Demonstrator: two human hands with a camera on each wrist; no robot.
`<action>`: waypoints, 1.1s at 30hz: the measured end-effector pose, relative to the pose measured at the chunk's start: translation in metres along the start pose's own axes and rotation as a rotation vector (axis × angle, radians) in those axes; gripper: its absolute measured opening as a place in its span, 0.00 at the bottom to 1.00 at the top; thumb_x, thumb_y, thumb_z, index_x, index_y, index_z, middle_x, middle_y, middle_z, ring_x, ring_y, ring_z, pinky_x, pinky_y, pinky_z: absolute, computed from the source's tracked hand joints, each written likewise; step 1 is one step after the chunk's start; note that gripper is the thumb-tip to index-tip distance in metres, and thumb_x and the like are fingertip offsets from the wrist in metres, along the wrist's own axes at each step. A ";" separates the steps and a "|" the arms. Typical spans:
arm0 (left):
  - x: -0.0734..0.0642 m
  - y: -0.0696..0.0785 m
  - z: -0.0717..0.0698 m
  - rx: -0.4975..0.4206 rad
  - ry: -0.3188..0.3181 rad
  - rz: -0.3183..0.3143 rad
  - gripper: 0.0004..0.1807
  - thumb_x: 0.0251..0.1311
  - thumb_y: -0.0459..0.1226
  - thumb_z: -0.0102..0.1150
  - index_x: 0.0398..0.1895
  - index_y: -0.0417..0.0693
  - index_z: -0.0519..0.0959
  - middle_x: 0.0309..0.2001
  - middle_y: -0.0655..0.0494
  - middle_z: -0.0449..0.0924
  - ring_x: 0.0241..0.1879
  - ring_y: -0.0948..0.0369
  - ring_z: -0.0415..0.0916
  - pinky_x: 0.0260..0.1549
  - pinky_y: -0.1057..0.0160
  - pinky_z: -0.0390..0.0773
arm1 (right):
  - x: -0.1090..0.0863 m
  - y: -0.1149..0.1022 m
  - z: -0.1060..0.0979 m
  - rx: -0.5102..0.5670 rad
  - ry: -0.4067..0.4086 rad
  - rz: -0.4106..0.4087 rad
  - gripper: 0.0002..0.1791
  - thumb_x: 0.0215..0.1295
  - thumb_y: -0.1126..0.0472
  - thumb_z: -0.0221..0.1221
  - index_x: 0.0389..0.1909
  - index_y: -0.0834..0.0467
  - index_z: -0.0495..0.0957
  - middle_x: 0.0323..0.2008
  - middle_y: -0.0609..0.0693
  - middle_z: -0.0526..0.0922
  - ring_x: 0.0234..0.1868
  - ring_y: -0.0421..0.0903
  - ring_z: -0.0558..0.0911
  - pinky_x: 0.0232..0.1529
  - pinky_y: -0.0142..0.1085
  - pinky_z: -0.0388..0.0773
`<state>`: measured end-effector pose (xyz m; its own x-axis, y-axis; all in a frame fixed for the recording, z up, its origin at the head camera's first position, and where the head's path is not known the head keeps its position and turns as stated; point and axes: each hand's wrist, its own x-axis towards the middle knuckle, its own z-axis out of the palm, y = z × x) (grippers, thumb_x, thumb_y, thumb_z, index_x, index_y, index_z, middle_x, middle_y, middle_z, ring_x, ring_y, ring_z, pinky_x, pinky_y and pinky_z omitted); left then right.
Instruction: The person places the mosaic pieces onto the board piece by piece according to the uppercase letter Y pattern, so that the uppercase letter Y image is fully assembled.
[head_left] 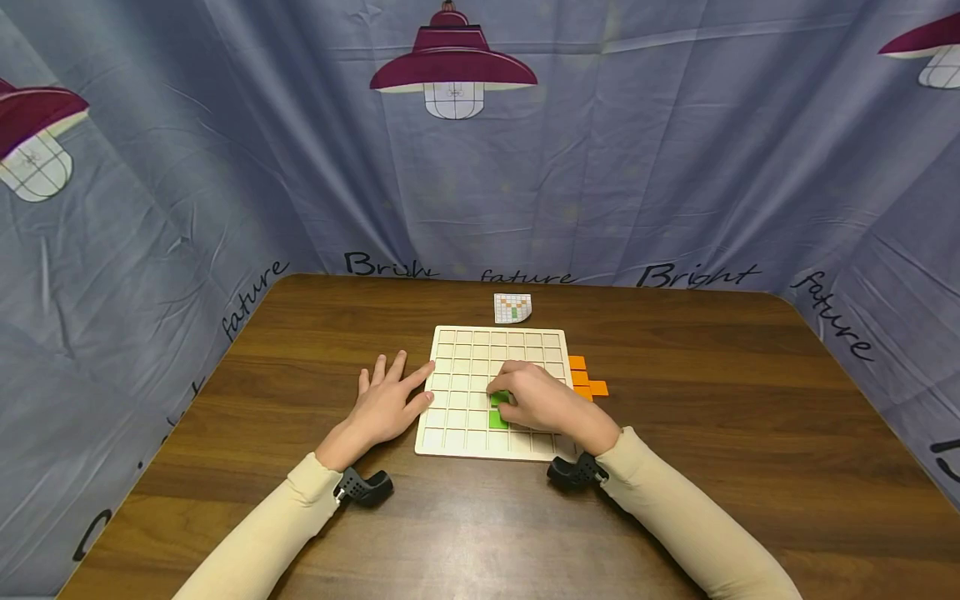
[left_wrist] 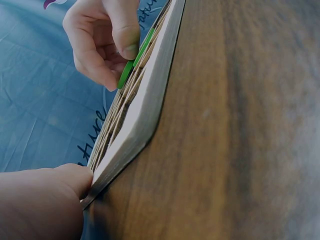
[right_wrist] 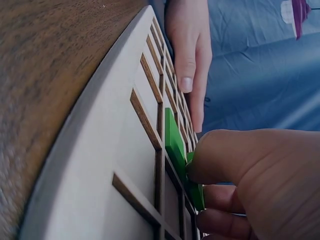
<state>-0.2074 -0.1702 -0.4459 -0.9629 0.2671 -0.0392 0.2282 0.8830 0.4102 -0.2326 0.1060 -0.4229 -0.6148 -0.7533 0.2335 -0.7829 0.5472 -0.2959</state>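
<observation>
A pale wooden board (head_left: 454, 417) with a grid of square recesses lies on the table. My right hand (head_left: 540, 398) is over its middle and pinches a green square tile (right_wrist: 196, 194) between thumb and fingers, low over the grid. A second green tile (head_left: 497, 419) lies in the grid, one row nearer to me. My left hand (head_left: 382, 408) rests at the left edge of the board with fingers spread, the thumb and index fingertips at the rim. In the left wrist view the held tile (left_wrist: 125, 76) is tilted close above the board's surface.
Several orange tiles (head_left: 597, 388) lie against the board's right side, partly behind my right hand. Beyond the far edge of the board is a small paper card (head_left: 512, 308) printed with a coloured grid pattern. A blue-grey curtain (head_left: 480, 200) surrounds the wooden table (head_left: 705, 375).
</observation>
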 end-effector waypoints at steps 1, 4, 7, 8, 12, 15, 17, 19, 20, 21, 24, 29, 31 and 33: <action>0.000 0.000 0.000 0.000 -0.001 0.000 0.31 0.76 0.52 0.48 0.80 0.61 0.62 0.80 0.32 0.47 0.79 0.28 0.36 0.70 0.21 0.38 | 0.000 0.000 0.000 0.000 0.002 -0.002 0.14 0.56 0.70 0.63 0.43 0.60 0.89 0.38 0.51 0.87 0.37 0.43 0.82 0.42 0.36 0.81; 0.000 -0.001 0.000 0.000 -0.002 -0.001 0.31 0.76 0.52 0.48 0.80 0.61 0.61 0.81 0.32 0.46 0.79 0.28 0.36 0.70 0.22 0.38 | 0.000 0.000 0.001 -0.002 0.007 -0.005 0.14 0.56 0.69 0.63 0.43 0.60 0.89 0.38 0.51 0.87 0.37 0.42 0.82 0.42 0.36 0.81; 0.000 -0.001 0.000 -0.003 -0.001 -0.001 0.31 0.76 0.52 0.48 0.80 0.61 0.61 0.81 0.32 0.46 0.79 0.28 0.36 0.70 0.21 0.37 | 0.000 0.000 0.001 -0.003 0.007 -0.004 0.14 0.56 0.69 0.63 0.43 0.60 0.89 0.38 0.51 0.87 0.37 0.42 0.82 0.42 0.36 0.80; 0.000 -0.001 0.000 -0.002 -0.002 0.000 0.31 0.76 0.52 0.47 0.80 0.61 0.61 0.81 0.32 0.46 0.79 0.28 0.36 0.70 0.21 0.37 | 0.000 0.000 0.001 -0.004 0.008 -0.005 0.14 0.56 0.69 0.63 0.43 0.60 0.89 0.38 0.51 0.87 0.37 0.42 0.82 0.43 0.36 0.80; 0.001 -0.001 0.000 0.003 -0.001 0.001 0.31 0.76 0.52 0.47 0.80 0.61 0.61 0.81 0.32 0.47 0.79 0.28 0.36 0.70 0.21 0.38 | 0.000 0.000 0.001 -0.007 0.012 -0.009 0.14 0.55 0.69 0.63 0.43 0.60 0.89 0.38 0.51 0.87 0.37 0.43 0.82 0.43 0.36 0.80; 0.001 -0.001 0.000 0.009 0.001 0.002 0.31 0.76 0.52 0.47 0.80 0.61 0.61 0.80 0.32 0.47 0.79 0.28 0.37 0.70 0.22 0.38 | 0.000 0.000 0.002 -0.007 0.010 -0.008 0.15 0.55 0.69 0.63 0.43 0.59 0.89 0.38 0.51 0.87 0.37 0.42 0.81 0.43 0.36 0.80; 0.001 -0.001 0.000 0.011 0.001 0.002 0.31 0.76 0.52 0.47 0.80 0.61 0.61 0.80 0.32 0.47 0.79 0.28 0.37 0.70 0.21 0.39 | 0.000 0.000 0.002 -0.006 0.008 -0.006 0.15 0.54 0.70 0.63 0.43 0.59 0.89 0.38 0.51 0.87 0.36 0.42 0.80 0.43 0.35 0.80; 0.001 -0.001 0.000 0.010 0.001 0.003 0.31 0.76 0.52 0.47 0.80 0.61 0.61 0.80 0.32 0.47 0.79 0.28 0.37 0.70 0.21 0.39 | 0.000 0.000 0.002 -0.006 0.007 -0.006 0.16 0.54 0.70 0.62 0.43 0.59 0.89 0.38 0.51 0.87 0.36 0.42 0.80 0.43 0.35 0.80; 0.001 -0.001 0.000 0.008 0.001 0.003 0.31 0.76 0.52 0.47 0.80 0.61 0.62 0.80 0.32 0.47 0.79 0.28 0.37 0.70 0.21 0.39 | 0.000 0.000 0.002 -0.006 0.008 -0.007 0.16 0.54 0.70 0.62 0.43 0.59 0.89 0.38 0.51 0.87 0.36 0.42 0.80 0.43 0.35 0.80; 0.001 -0.001 0.000 0.007 0.001 0.003 0.31 0.76 0.52 0.48 0.80 0.61 0.62 0.80 0.32 0.47 0.79 0.28 0.37 0.70 0.21 0.39 | 0.000 0.000 0.002 -0.007 0.010 -0.009 0.16 0.53 0.70 0.62 0.43 0.59 0.89 0.38 0.51 0.87 0.36 0.42 0.80 0.42 0.35 0.80; 0.000 -0.001 0.000 0.003 -0.001 0.001 0.31 0.76 0.52 0.47 0.80 0.61 0.62 0.80 0.32 0.47 0.79 0.28 0.36 0.70 0.21 0.38 | -0.001 0.000 0.002 -0.013 0.016 -0.013 0.15 0.53 0.70 0.63 0.42 0.59 0.89 0.38 0.51 0.87 0.37 0.42 0.81 0.43 0.35 0.80; 0.000 -0.001 -0.001 -0.006 -0.004 -0.002 0.31 0.76 0.52 0.47 0.80 0.61 0.61 0.81 0.32 0.46 0.79 0.28 0.36 0.70 0.21 0.38 | -0.001 0.000 0.002 -0.042 0.035 -0.036 0.14 0.53 0.69 0.64 0.42 0.59 0.89 0.37 0.50 0.86 0.37 0.42 0.81 0.43 0.35 0.80; 0.000 -0.001 -0.001 -0.008 -0.003 -0.002 0.31 0.76 0.52 0.47 0.80 0.61 0.61 0.81 0.32 0.46 0.79 0.28 0.36 0.70 0.21 0.38 | -0.001 0.000 0.003 -0.048 0.041 -0.043 0.14 0.53 0.70 0.64 0.41 0.59 0.89 0.36 0.50 0.86 0.36 0.42 0.81 0.43 0.35 0.80; 0.000 -0.001 0.000 -0.006 -0.002 -0.002 0.31 0.76 0.52 0.47 0.80 0.61 0.62 0.81 0.32 0.46 0.79 0.28 0.36 0.70 0.21 0.38 | -0.001 0.000 0.003 -0.045 0.042 -0.043 0.14 0.53 0.70 0.64 0.42 0.59 0.89 0.37 0.50 0.87 0.37 0.42 0.81 0.44 0.36 0.81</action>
<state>-0.2075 -0.1708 -0.4459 -0.9630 0.2663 -0.0420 0.2255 0.8810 0.4158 -0.2314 0.1055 -0.4254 -0.5834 -0.7608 0.2843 -0.8115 0.5313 -0.2433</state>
